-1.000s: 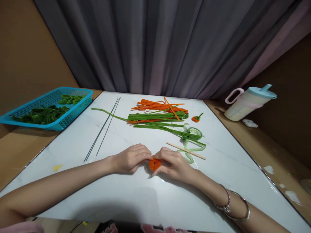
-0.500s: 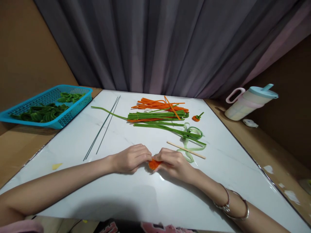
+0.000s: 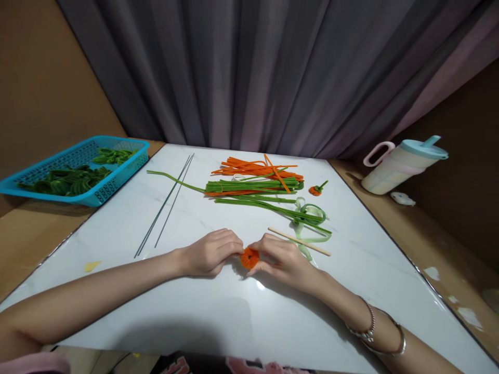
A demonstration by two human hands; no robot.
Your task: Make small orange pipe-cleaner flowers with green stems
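Note:
Between my hands is a small round orange pipe-cleaner ball [image 3: 250, 258] with a dark hole at its centre, just above the white tabletop. My left hand [image 3: 213, 253] pinches its left edge, fingers curled. My right hand [image 3: 284, 259] grips it from the right between thumb and forefinger. Just beyond my right hand lie a wooden stick [image 3: 299, 242] and a pale green ribbon [image 3: 312, 239]. Farther back are green pipe cleaners [image 3: 253, 186] and orange pipe cleaners [image 3: 255, 167]. A small orange pumpkin with a green stem [image 3: 316, 190] sits to their right.
At the far left a blue basket [image 3: 95, 197] holds green curled pieces. Thin dark green wires [image 3: 163, 205] lie left of the pipe cleaners. A yellow scrap [image 3: 92, 266] rests near my left forearm. On the right ledge stands a lidded cup [image 3: 393, 169] beside a small white object [image 3: 403, 198].
The orange ball has turned so its centre hole faces me, and more of it shows. My right thumb and fingers have spread slightly around it. My left hand stays nearly still.

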